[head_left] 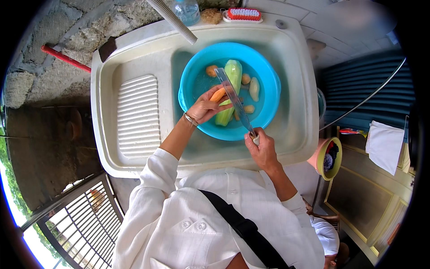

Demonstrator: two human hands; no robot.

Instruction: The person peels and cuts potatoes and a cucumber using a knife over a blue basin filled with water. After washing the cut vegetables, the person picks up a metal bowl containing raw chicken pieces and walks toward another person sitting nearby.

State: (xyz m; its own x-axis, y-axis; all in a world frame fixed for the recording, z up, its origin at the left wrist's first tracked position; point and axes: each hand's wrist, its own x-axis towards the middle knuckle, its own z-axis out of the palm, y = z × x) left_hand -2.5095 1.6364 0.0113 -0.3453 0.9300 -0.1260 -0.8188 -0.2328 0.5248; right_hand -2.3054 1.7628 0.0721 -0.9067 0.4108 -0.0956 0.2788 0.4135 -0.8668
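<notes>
My left hand (pixel 202 106) is closed on a carrot (pixel 218 94) over the blue basin (pixel 182 96). In my right hand (pixel 262 148), wrapped round its handle, is a knife (pixel 241 107); the long blade slants up and left, its flat beside the carrot. Whether the edge touches the carrot I cannot tell. Under the blade lies a long, pale green peeled vegetable (pixel 233 71), partly hidden by the knife and my left hand. Around it in the basin are an orange piece (pixel 211 71), a pale elongated vegetable (pixel 254 88) and several small yellowish pieces (pixel 249 109).
The basin stands in a white sink (pixel 295 89) with a ribbed drainboard (pixel 138 116) on its left. A grey corrugated hose (pixel 172 20) hangs over the back rim, near a plastic bottle (pixel 187 12) and a red scrub brush (pixel 244 14). A person (pixel 326 235) is at lower right.
</notes>
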